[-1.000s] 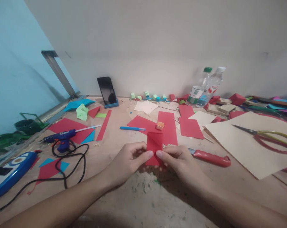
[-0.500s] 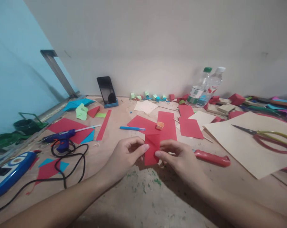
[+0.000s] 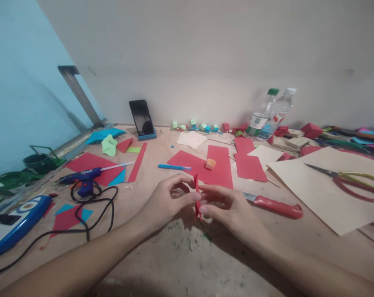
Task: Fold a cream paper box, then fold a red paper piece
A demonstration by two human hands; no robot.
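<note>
A folded piece of red paper [image 3: 197, 210] is held upright above the table, turned nearly edge-on to me, so its faces hardly show. My left hand [image 3: 176, 196] pinches it from the left between thumb and fingers. From the right, my right hand [image 3: 222, 203] grips its other side, with the thumb low on the near edge. Just beyond the hands lie larger red paper sheets [image 3: 219, 173] with a small orange paper cup shape [image 3: 210, 164] on them. A blue pen [image 3: 174, 167] rests left of that.
Right of my hands lies a red-handled knife [image 3: 278, 206], then scissors [image 3: 344, 181] on a cream sheet [image 3: 323, 206]. A glue gun [image 3: 86, 177] with a looping black cord lies left. Two bottles [image 3: 257, 121] and a phone on a stand [image 3: 142, 119] stand by the wall.
The red paper has turned from facing me flat to nearly edge-on. Both hands have shifted slightly and still hold it. The whole view has moved a little.
</note>
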